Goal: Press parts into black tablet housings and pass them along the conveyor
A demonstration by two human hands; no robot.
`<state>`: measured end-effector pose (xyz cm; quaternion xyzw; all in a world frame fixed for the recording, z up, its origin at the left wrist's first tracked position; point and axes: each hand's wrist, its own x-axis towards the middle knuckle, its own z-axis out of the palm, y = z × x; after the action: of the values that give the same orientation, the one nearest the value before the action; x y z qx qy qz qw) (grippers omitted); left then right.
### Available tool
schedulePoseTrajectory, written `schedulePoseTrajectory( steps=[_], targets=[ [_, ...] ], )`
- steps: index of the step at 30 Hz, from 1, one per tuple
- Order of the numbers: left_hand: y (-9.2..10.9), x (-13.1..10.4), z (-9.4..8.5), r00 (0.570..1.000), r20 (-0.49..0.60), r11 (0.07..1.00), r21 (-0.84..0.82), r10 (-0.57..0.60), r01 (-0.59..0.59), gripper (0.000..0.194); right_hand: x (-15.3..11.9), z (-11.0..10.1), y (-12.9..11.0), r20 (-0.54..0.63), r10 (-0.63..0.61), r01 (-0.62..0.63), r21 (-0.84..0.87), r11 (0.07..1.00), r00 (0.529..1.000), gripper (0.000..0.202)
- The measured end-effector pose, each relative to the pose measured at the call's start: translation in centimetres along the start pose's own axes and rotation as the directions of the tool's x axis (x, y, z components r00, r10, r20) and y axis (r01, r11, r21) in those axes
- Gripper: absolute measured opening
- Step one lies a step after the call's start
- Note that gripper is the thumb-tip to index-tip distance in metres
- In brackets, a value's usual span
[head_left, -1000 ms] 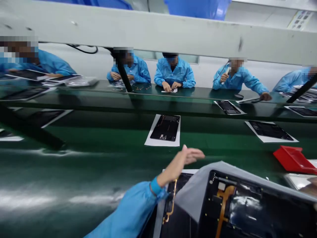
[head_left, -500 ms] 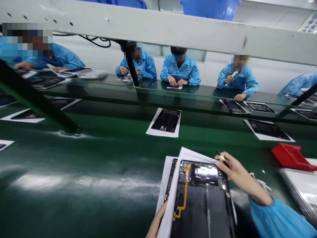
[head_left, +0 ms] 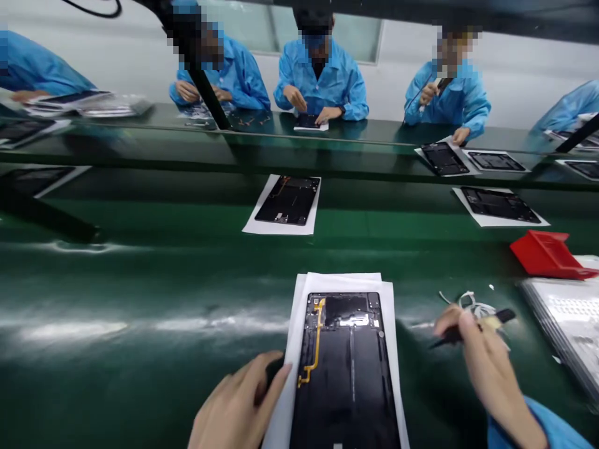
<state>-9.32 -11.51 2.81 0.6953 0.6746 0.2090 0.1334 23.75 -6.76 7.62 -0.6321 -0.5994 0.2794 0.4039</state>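
Left of the near black panel (head_left: 346,374), the left hand (head_left: 234,399) lies palm down with its fingers partly curled and its thumb reaching to the panel's paper; something dark shows between thumb and fingers, but whether it is gripped, I cannot tell. Beyond the near panel and somewhat to its left, a far panel (head_left: 290,199) lies on its own sheet. The near panel sits face up on white paper (head_left: 346,284) between the two hands, its long axis running away from the person, with an orange ribbon (head_left: 318,340) down its left side. The left hand is the nearer one, beside the panel's left edge; the right hand (head_left: 491,368) is clear of the right edge, its fingers closed around a slim dark tool (head_left: 505,315) with a tan middle. Just past that hand, to the right of the panel, are white cables (head_left: 477,305), then a red bin (head_left: 547,252) and a pale stack (head_left: 571,312) farther right. Half a second ago the panel was tilted up, with the right hand at its top right corner; now it lies flat, and that hand has moved off to the right.
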Motion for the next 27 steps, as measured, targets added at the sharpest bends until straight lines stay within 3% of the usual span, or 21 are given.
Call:
schedulePoseTrajectory(
  steps=[3,5,9,14,20,27],
  targets=[
    [3.3,3.7,1.1,0.967,-0.021,0.963,-0.092,0.252,-0.253,0.026,-1.7,3.1,2.2,0.116,0.055,-0.068,0.111,0.992,0.992,0.042],
    [5.8,5.7,2.5,0.931,0.048,0.918,-0.191,0.363,-0.348,0.026,-2.1,4.8,3.3,0.157,0.048,-0.076,0.176,0.982,0.986,0.03],
    [8.5,8.1,5.5,0.899,0.153,0.871,-0.356,0.411,-0.338,0.023,-2.2,6.5,4.5,0.142,0.087,-0.124,0.276,0.953,0.986,0.011],
    [8.2,8.8,7.2,0.926,0.173,0.864,-0.447,0.337,-0.23,0.012,-2.1,6.8,4.8,0.122,0.123,-0.157,0.322,0.934,0.985,0.011],
    [8.3,8.4,6.8,0.897,0.193,0.808,-0.537,0.398,-0.243,0.01,-1.6,6.6,4.6,0.057,0.138,-0.149,0.298,0.943,0.989,0.011],
    [8.1,8.3,7.2,0.91,0.218,0.845,-0.492,0.353,-0.21,0.012,-1.3,6.7,4.4,0.02,0.15,-0.149,0.32,0.936,0.988,0.011]
  ],
)
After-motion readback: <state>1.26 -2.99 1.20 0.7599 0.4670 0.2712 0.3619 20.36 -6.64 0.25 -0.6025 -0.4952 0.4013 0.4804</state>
